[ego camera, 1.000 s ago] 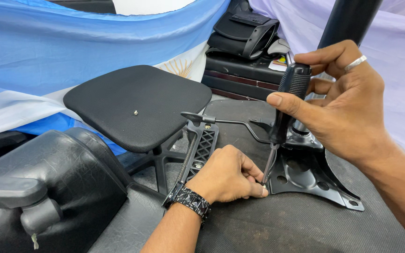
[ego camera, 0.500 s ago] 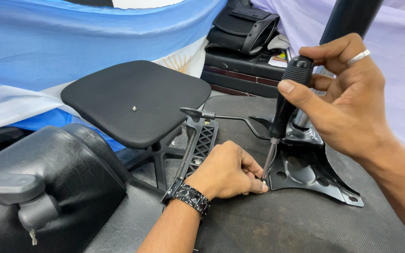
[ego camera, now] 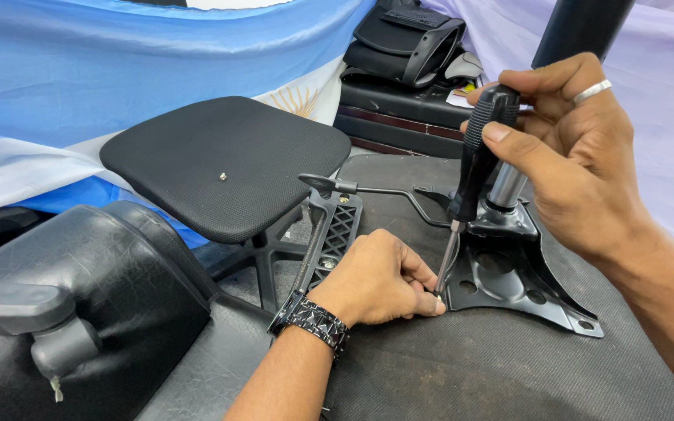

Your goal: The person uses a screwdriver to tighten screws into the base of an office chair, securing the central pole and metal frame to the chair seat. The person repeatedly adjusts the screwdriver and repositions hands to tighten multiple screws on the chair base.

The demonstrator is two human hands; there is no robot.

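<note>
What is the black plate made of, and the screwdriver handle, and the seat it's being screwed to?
The plate looks like stamped metal painted glossy black: thin edges, punched holes, shiny highlights. The screwdriver handle seems to be black rubber or plastic with ribbed grooves; its shaft is bare shiny metal. The seat looks covered in dark woven fabric, with a fine grainy weave and no shine.

Black mesh seat pad (ego camera: 224, 164), glossy black leather chair (ego camera: 79, 304), blue-and-white cloth (ego camera: 118, 54), stacked black cases (ego camera: 407, 86)
</note>
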